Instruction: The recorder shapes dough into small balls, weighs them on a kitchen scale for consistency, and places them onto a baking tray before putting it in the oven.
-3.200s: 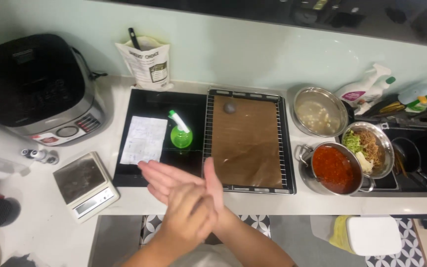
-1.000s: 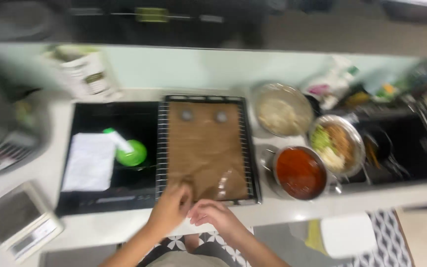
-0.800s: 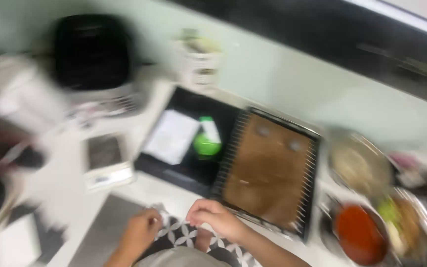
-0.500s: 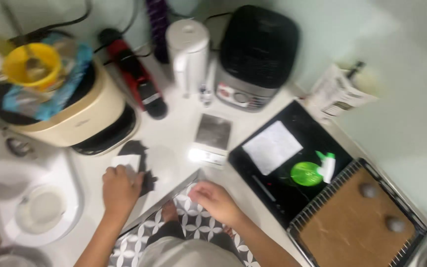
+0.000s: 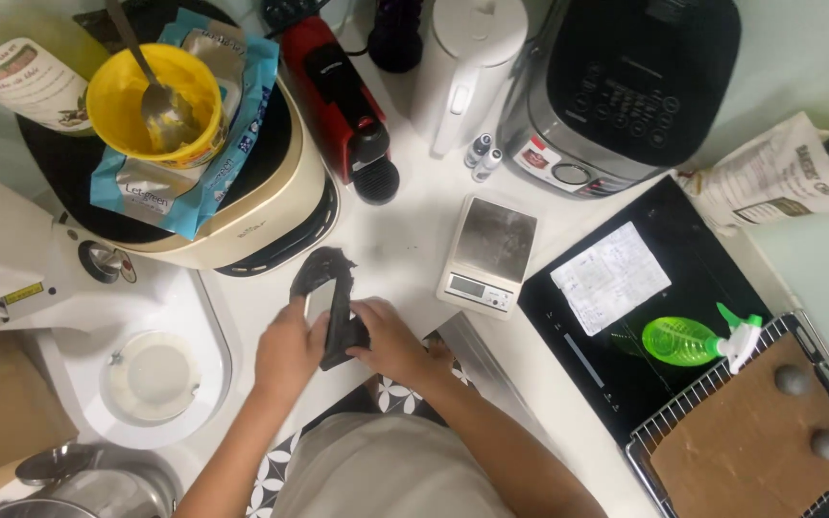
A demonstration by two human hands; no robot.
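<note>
Both hands, left hand [image 5: 290, 347] and right hand [image 5: 390, 341], are gripping a black cloth [image 5: 333, 307] at the crowded white table's [image 5: 405, 230] front edge, beside a kitchen scale [image 5: 488, 253].

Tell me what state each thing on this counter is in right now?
Black glove: crumpled, held in both hands.
Left hand: closed grip on the glove.
Right hand: closed grip on the glove.
Yellow bowl: upright, spoon inside.
Kitchen scale: platform bare.
Green spray bottle: lying on its side.
Baking tray: paper-lined, two dough balls.
</note>
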